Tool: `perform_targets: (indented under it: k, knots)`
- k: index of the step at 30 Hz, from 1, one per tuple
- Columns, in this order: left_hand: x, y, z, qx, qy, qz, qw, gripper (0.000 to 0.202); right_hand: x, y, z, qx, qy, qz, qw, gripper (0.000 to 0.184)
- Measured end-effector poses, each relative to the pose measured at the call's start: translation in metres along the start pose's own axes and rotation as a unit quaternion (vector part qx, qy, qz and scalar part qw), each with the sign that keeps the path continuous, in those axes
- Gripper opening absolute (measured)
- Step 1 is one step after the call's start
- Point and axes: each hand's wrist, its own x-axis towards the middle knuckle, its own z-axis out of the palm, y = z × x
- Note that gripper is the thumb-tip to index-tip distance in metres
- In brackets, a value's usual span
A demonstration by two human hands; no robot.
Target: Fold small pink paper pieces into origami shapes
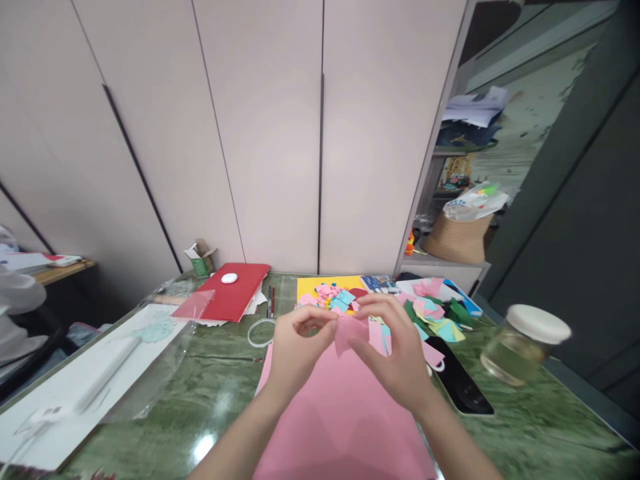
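Note:
Both my hands are raised over a large pink paper sheet (340, 413) on the green marble table (215, 393). My left hand (295, 350) and my right hand (395, 350) pinch a small pink paper piece (349, 333) between their fingertips, one hand on each side. Just behind them lies a yellow sheet (307, 288) covered with several small pink and blue paper squares (333, 297).
A glass jar (523, 347) with a white lid stands at the right, a black phone (457, 380) beside my right hand. Green, yellow and pink scraps (435, 313) lie behind. A red folder (233, 290), a tape ring (260, 331), a clear plastic sleeve (150, 353) and white paper (55, 400) lie left.

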Motion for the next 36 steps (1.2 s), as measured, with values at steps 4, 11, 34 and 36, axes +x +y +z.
perform_targets:
  k: [4,11,34,36]
  knots:
    - [-0.008,0.001,0.005,0.009,-0.012,0.071,0.997,0.01,0.0,-0.005,0.002,-0.038,0.034,0.015,0.999,0.01]
    - [-0.012,-0.001,0.006,-0.023,-0.031,0.096,0.995,0.011,0.0,0.0,0.0,0.028,0.02,0.057,0.998,0.01]
    - [-0.008,0.004,0.003,-0.069,-0.102,0.009,0.992,0.013,-0.002,0.013,0.001,0.209,0.047,0.149,0.965,0.025]
    - [-0.008,0.005,0.004,-0.069,-0.096,-0.001,0.993,0.015,-0.001,0.014,0.003,0.217,0.049,0.162,0.961,0.027]
